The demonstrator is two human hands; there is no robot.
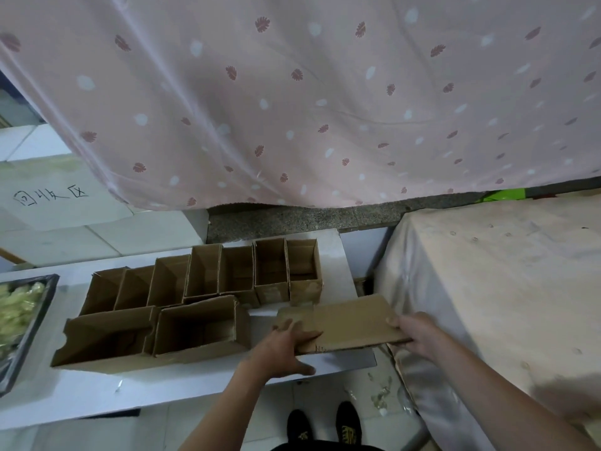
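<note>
Evidently a carton is about to be erected: left grip [286, 346] and right grip [413, 333] each pinch an end of the flattened carton [344, 320], low over the worktop [97, 392] beside the opened cartons [201, 327]. Next it likely needs pushing square and open.

This looks like a makeshift packing workshop rather than a living room. 9 open cartons [205, 271] stand in 2 rows on a white worktable [182, 385], with a flattened carton [344, 323] at its right end. A black-lined tray [31, 333] on the left holds pale yellow-green goods, too blurred to identify. A handwritten sign [50, 195] marks a white surface behind. A pink leaf-print curtain [292, 109] screens the back, a stained cloth [487, 271] drapes the neighbouring bench, and scraps [382, 393] litter the tiled floor [325, 395].
</note>
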